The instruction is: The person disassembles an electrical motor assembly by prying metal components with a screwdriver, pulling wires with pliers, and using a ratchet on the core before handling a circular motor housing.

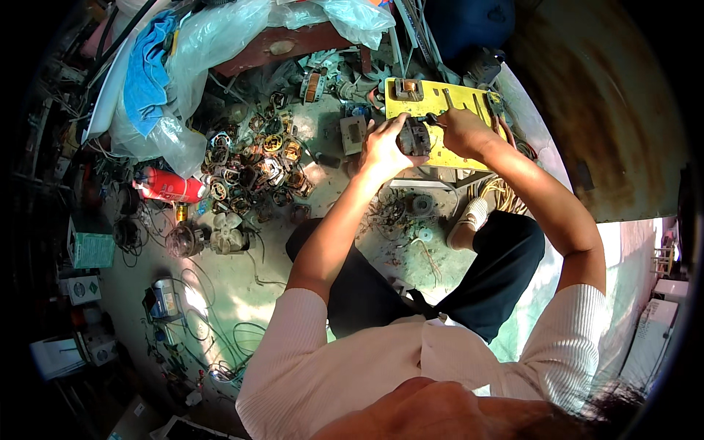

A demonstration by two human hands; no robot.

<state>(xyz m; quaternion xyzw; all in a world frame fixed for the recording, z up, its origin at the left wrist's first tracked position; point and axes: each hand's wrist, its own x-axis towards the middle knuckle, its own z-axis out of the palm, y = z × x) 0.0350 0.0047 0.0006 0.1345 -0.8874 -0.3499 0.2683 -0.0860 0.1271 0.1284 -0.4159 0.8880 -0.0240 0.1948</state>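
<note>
My left hand (384,151) is wrapped round a dark, round motor part (416,138) at the near left edge of a yellow board (458,160). Closed above the board, my right hand (466,133) grips a dark hand tool (425,119), whose end meets the top of the motor part. The hand covers most of this tool, so its exact kind is hidden. A copper coil on a metal core (408,89) sits at the board's far left corner. Beyond my right hand lies a slim metal tool (447,97), and pliers with red handles (504,126) rest by the right edge.
Left of the board stands a grey metal box (353,135). A heap of copper-wound motor coils (257,165) covers the floor, beside a red cylinder (170,185). Loose cables (213,334) trail at lower left. Coiled yellowish hose (506,196) lies near my foot.
</note>
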